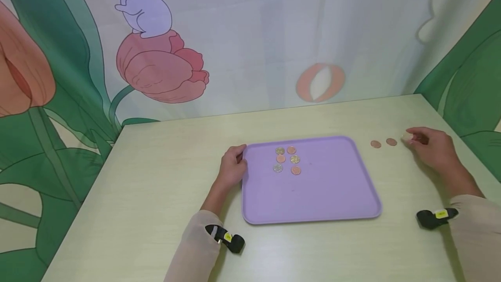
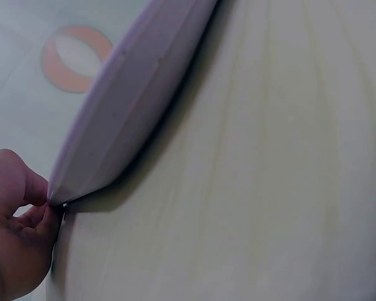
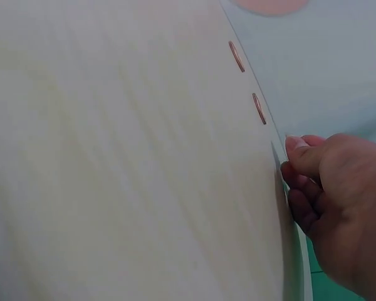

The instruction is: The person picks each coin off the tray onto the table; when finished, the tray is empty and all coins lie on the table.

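A purple tray [image 1: 332,190] lies on the table, bearing several small coins [image 1: 295,159], copper, gold and silver in colour, in its upper left part. My left hand [image 1: 232,166] grips the tray's far left corner, thumb and fingers at the rim; the left wrist view shows this hand [image 2: 19,226] pinching the corner. To the right of the tray, my right hand [image 1: 432,147] pinches a pale round coin [image 1: 407,136]. In the right wrist view, the right hand's [image 3: 344,194] fingers hide that coin. Just left of it lie two copper coins [image 1: 375,144], flat on the table.
The light wooden table [image 1: 156,186] extends on both sides of the tray. Behind it hangs a printed curtain [image 1: 250,42] with flowers and a white animal. A black wrist camera [image 1: 227,238] sits on the left sleeve, another camera [image 1: 434,219] on the right.
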`<state>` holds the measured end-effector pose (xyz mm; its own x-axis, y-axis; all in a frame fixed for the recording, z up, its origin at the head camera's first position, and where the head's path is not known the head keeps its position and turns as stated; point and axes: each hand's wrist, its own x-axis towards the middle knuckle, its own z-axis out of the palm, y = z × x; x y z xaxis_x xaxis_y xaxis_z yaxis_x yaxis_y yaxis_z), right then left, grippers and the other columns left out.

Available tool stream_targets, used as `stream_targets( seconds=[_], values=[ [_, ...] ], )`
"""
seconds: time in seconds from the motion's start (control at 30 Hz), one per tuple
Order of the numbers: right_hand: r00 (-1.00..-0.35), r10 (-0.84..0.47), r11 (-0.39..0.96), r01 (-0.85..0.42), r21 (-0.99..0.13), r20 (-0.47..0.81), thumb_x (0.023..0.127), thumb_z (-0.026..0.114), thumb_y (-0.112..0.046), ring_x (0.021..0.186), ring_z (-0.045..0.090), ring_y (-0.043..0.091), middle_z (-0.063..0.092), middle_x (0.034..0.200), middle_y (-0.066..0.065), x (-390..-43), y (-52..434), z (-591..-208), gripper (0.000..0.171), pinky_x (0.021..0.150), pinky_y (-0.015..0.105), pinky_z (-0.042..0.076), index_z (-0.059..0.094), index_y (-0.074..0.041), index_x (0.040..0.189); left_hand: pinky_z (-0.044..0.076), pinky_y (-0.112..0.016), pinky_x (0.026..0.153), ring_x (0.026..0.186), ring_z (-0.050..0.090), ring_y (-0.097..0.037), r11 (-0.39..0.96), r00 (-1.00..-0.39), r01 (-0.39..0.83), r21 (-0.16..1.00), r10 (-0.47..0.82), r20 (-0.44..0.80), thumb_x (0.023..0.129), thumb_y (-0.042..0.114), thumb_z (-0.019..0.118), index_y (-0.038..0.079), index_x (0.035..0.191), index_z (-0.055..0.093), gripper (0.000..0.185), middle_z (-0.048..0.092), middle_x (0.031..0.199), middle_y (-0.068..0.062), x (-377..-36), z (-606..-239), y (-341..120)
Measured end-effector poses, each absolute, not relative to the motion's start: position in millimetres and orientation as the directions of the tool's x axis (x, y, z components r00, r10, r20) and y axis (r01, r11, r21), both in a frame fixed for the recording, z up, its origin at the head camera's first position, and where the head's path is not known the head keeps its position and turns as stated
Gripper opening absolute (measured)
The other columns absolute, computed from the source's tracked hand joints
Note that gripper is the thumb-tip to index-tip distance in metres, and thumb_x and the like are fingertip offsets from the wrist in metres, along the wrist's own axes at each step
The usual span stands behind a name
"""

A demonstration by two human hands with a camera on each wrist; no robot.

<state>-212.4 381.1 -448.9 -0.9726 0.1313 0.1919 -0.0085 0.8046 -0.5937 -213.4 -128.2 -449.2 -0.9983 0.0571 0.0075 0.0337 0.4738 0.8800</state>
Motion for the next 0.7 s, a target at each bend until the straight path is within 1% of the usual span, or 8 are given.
stream_targets(
  seconds=[0.07, 0.2, 0.3, 0.37, 0.43, 0.53, 0.6, 0.7],
  values=[
    [-0.974, 0.148, 0.812, 0.021, -0.584, 0.171, 0.100, 0.062, -0.012, 0.074, 0.035, -0.019, 0.064, 0.107, 0.032, -212.6, 384.0, -450.3, 0.036, 0.061, 0.007, 0.036, 0.062, 0.009, 0.128, 0.045, -0.045, 0.119, 0.141, 0.050, -0.035, 0.474, -0.998, 0.028, 0.880, 0.055, 0.002, 0.095, -0.005, 0.047, -0.009, 0.145, 0.049, 0.050, 0.053, 0.142, -0.028, -214.1, -450.0, -128.2],
    [-0.976, 0.150, 0.833, 0.039, -0.552, 0.157, 0.099, 0.062, -0.013, 0.077, 0.047, -0.002, 0.065, 0.103, 0.030, -213.5, 387.2, -452.1, 0.034, 0.059, 0.011, 0.036, 0.063, 0.009, 0.126, 0.045, -0.045, 0.119, 0.141, 0.050, -0.034, 0.473, -0.999, 0.028, 0.881, 0.054, 0.003, 0.095, -0.005, 0.048, -0.009, 0.145, 0.049, 0.050, 0.053, 0.142, -0.028, -215.1, -450.5, -127.7],
    [-0.979, 0.137, 0.844, 0.035, -0.536, 0.151, 0.099, 0.063, -0.013, 0.077, 0.052, 0.008, 0.066, 0.101, 0.030, -214.7, 388.2, -452.9, 0.034, 0.060, 0.014, 0.038, 0.063, 0.010, 0.124, 0.044, -0.045, 0.119, 0.141, 0.050, -0.034, 0.468, -0.999, 0.025, 0.884, 0.053, 0.001, 0.095, -0.005, 0.048, -0.009, 0.145, 0.049, 0.050, 0.053, 0.142, -0.028, -214.6, -449.8, -127.5],
    [-0.980, 0.132, 0.849, 0.034, -0.527, 0.150, 0.098, 0.063, -0.014, 0.077, 0.053, 0.008, 0.066, 0.100, 0.030, -215.4, 388.8, -453.5, 0.034, 0.061, 0.017, 0.039, 0.064, 0.010, 0.122, 0.044, -0.045, 0.119, 0.141, 0.050, -0.034, 0.466, -0.999, 0.026, 0.885, 0.054, 0.001, 0.095, -0.005, 0.048, -0.009, 0.145, 0.049, 0.050, 0.052, 0.142, -0.028, -213.9, -449.1, -127.3],
    [-0.981, 0.135, 0.848, 0.041, -0.529, 0.140, 0.098, 0.063, -0.014, 0.079, 0.055, 0.013, 0.066, 0.100, 0.029, -215.9, 389.3, -453.9, 0.034, 0.062, 0.018, 0.039, 0.064, 0.010, 0.122, 0.044, -0.045, 0.119, 0.141, 0.050, -0.035, 0.463, -0.998, 0.026, 0.886, 0.056, 0.000, 0.095, -0.004, 0.048, -0.009, 0.145, 0.049, 0.050, 0.052, 0.142, -0.028, -213.2, -448.8, -127.2],
    [-0.983, 0.146, 0.840, 0.065, -0.539, 0.110, 0.100, 0.062, -0.018, 0.087, 0.059, 0.025, 0.065, 0.103, 0.029, -216.5, 390.0, -453.9, 0.037, 0.063, 0.018, 0.040, 0.063, 0.010, 0.124, 0.044, -0.045, 0.120, 0.142, 0.049, -0.035, 0.459, -0.998, 0.027, 0.888, 0.059, 0.000, 0.095, -0.005, 0.048, -0.010, 0.145, 0.048, 0.050, 0.052, 0.142, -0.028, -212.4, -448.4, -127.3],
    [-0.984, 0.154, 0.834, 0.083, -0.546, 0.086, 0.101, 0.060, -0.022, 0.094, 0.059, 0.035, 0.064, 0.107, 0.031, -216.7, 390.0, -453.2, 0.040, 0.063, 0.018, 0.040, 0.062, 0.010, 0.125, 0.045, -0.045, 0.119, 0.141, 0.050, -0.036, 0.461, -0.998, 0.034, 0.887, 0.061, 0.006, 0.095, -0.005, 0.048, -0.010, 0.145, 0.049, 0.050, 0.052, 0.142, -0.028, -212.8, -448.6, -127.6],
    [-0.985, 0.163, 0.823, 0.103, -0.559, 0.058, 0.103, 0.057, -0.027, 0.102, 0.058, 0.043, 0.063, 0.115, 0.035, -217.4, 389.9, -451.6, 0.046, 0.067, 0.021, 0.041, 0.061, 0.011, 0.128, 0.045, -0.045, 0.119, 0.140, 0.051, -0.036, 0.465, -0.998, 0.040, 0.884, 0.058, 0.015, 0.094, -0.006, 0.047, -0.010, 0.144, 0.049, 0.050, 0.053, 0.141, -0.029, -213.1, -448.4, -128.0]
  ],
)
